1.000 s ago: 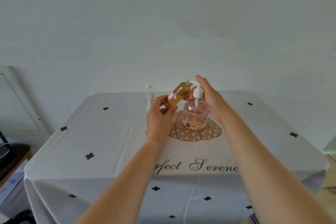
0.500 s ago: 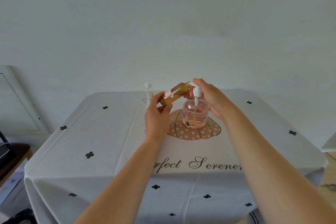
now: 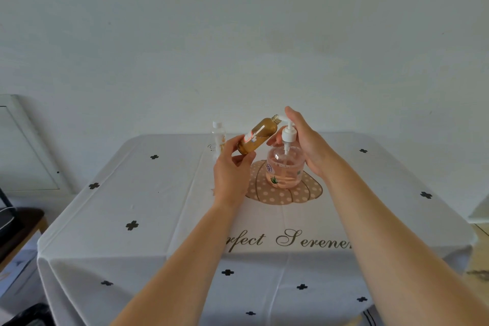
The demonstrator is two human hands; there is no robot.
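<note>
- White tablecloth with black clover marks (image 3: 148,193): a line of dark, curly script near the front edge reads "rfect Serene"; the start and the end of the line are covered.
- Amber plastic bottle (image 3: 260,135): a small red and white label near its base, print too small to read.
- Clear pump bottle of pink liquid (image 3: 285,172): a bluish oval emblem and a green plant picture, no legible words.
- Small clear bottle with a white cap (image 3: 218,137): orange print, unreadable.
</note>
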